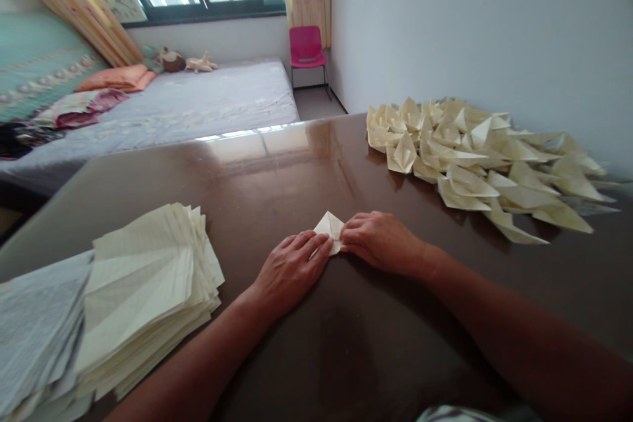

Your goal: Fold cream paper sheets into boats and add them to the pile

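A small cream sheet of folded paper (328, 222) lies on the brown table between my two hands, with one pointed corner facing away from me. My left hand (293, 268) presses on its left and near side, the fingers closed together. From the right, my right hand (380, 241) grips the other edge with bent fingers, and its fingertips rest partly on the paper. The fingers cover both sides of the folded paper, so its full outline is hidden.
A thick stack of cream sheets (143, 290) sits at the left, beside printed greyish sheets (39, 323). Many folded paper boats (465, 188) are heaped at the right by the wall. Past the glossy table (277, 178) are a bed (237, 92) and a pink chair (306, 46).
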The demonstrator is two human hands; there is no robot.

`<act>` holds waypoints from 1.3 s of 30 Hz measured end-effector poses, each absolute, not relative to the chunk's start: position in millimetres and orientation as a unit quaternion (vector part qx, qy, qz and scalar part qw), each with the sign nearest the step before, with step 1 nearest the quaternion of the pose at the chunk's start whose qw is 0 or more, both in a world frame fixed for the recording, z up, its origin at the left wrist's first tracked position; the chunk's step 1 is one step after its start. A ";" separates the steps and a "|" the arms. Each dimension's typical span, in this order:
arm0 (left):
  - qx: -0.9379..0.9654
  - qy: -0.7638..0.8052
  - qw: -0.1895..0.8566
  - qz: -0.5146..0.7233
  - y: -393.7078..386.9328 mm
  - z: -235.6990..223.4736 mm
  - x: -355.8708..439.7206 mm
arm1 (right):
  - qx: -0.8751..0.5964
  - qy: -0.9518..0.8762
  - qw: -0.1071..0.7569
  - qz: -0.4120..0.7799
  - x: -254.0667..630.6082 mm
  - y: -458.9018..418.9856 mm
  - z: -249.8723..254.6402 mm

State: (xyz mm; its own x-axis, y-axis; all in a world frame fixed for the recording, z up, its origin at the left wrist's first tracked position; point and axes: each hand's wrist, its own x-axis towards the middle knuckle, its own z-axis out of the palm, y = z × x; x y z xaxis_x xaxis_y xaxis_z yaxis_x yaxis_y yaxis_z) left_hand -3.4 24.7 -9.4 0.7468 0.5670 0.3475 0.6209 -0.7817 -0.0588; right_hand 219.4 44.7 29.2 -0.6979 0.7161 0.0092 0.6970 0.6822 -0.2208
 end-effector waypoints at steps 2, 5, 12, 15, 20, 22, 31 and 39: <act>-0.931 -0.324 0.088 -0.143 24.7 -11.8 -2.5 | -0.385 -0.916 0.041 0.103 218.2 43.0 30.0; -0.933 -0.317 0.105 -0.133 26.7 -13.9 -3.4 | -0.391 -0.915 0.032 0.094 216.8 41.5 29.4; -0.930 -0.317 0.131 -0.129 25.5 -8.1 -3.7 | -0.410 -0.908 0.072 0.052 211.2 39.1 22.1; -0.932 -0.318 0.129 -0.121 21.8 -7.3 -1.8 | -0.390 -0.919 0.049 0.028 209.1 39.3 18.1; -0.924 -0.354 0.054 -0.134 21.6 -9.1 -2.5 | -0.338 -0.940 0.031 0.041 212.9 42.5 16.9; -0.920 -0.366 0.019 -0.139 23.5 -8.8 -4.4 | -0.338 -0.939 0.038 0.055 214.8 44.0 18.1; -0.857 -0.458 -0.157 -0.175 38.1 -12.2 -11.5 | -0.414 -0.863 0.157 0.245 220.7 58.3 1.2; -0.843 -0.495 -0.127 -0.167 38.0 -17.9 -6.8 | -0.476 -0.836 0.154 0.224 217.0 57.5 -2.2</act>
